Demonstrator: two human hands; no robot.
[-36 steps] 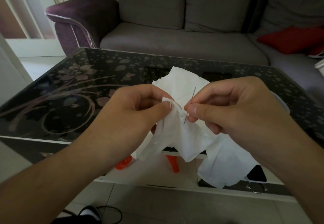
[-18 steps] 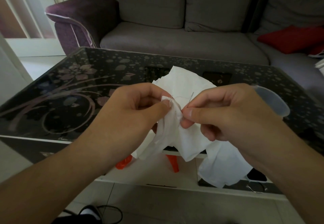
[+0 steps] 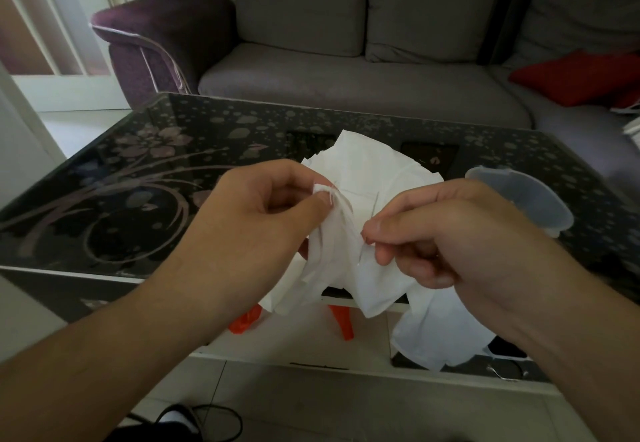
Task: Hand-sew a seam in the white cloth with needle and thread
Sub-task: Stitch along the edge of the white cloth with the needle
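The white cloth [image 3: 367,171] lies crumpled on the near part of the table and hangs over its front edge. My left hand [image 3: 263,213] pinches a folded edge of the cloth between thumb and forefinger. Just to its right, my right hand [image 3: 446,230] pinches the thin silver needle [image 3: 375,202], whose upper end sticks up above the fingertips in front of the cloth. A fine white thread runs from the pinched fold toward the needle; it is barely visible.
The dark glass table [image 3: 138,178] with a floral print fills the middle. A clear plastic lid [image 3: 519,199] lies at the right behind my right hand. An orange object [image 3: 341,324] shows under the table edge. A grey sofa [image 3: 346,81] with a red cushion [image 3: 575,74] stands behind.
My right hand moved in to the fold held by my left hand, then drew back to the right and down with the needle. My left hand kept its pinch.
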